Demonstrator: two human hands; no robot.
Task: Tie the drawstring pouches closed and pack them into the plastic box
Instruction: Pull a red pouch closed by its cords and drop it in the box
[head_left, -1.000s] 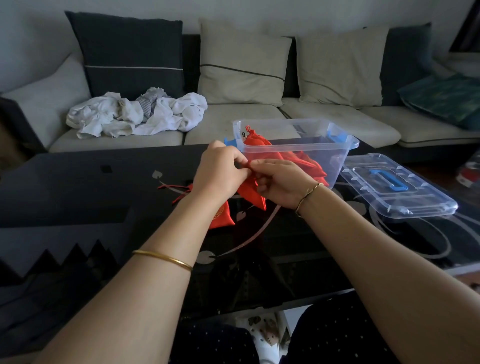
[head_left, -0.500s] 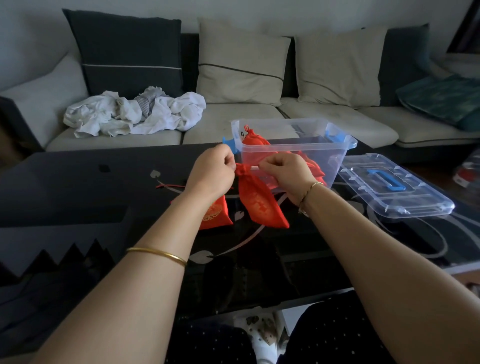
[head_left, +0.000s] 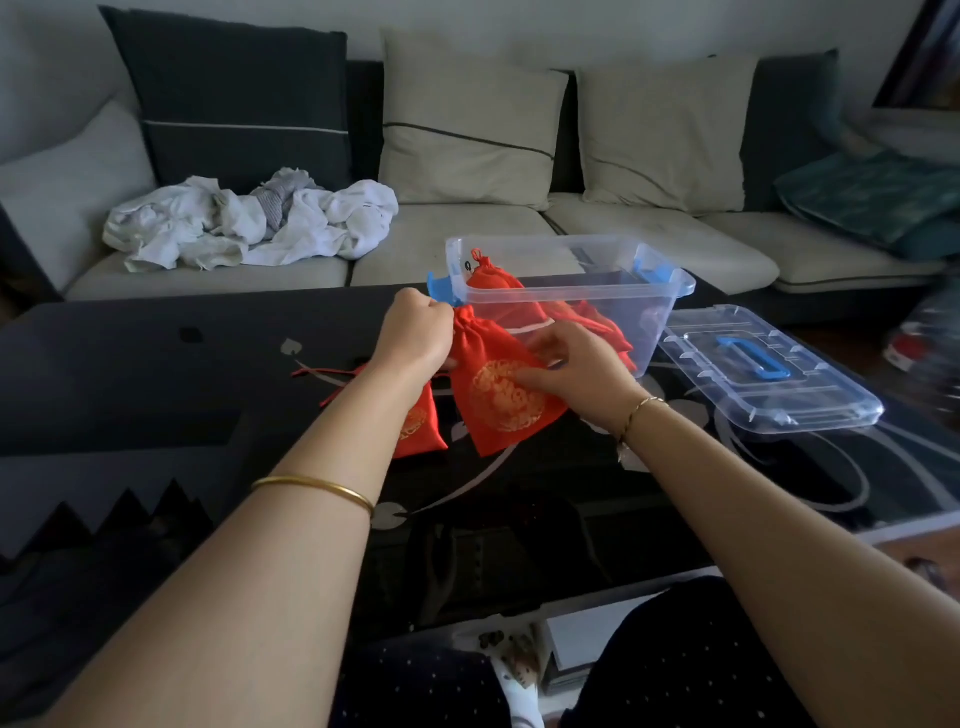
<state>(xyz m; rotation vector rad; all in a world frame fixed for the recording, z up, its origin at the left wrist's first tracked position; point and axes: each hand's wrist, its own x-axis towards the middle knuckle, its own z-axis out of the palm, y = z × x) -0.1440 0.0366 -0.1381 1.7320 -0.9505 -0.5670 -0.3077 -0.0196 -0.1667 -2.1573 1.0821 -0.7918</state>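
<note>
A red drawstring pouch (head_left: 498, 400) with a gold emblem hangs just in front of the clear plastic box (head_left: 654, 332). My left hand (head_left: 415, 338) pinches its gathered neck at the top left. My right hand (head_left: 576, 369) lies against the pouch's right side, fingers spread on the fabric. A second red pouch (head_left: 421, 423) lies on the table under my left wrist, its red cord trailing left. Several red pouches (head_left: 498, 296) sit inside the box, one upright at its left end.
The box's clear lid (head_left: 769, 364) with a blue handle lies on the black glass table (head_left: 156, 374) to the right. Behind the table is a sofa with cushions and a heap of white laundry (head_left: 249, 223).
The held pouch has turned so its gold emblem faces me. My right hand has let go of the neck and dropped onto the pouch's side; my left hand still holds the neck.
</note>
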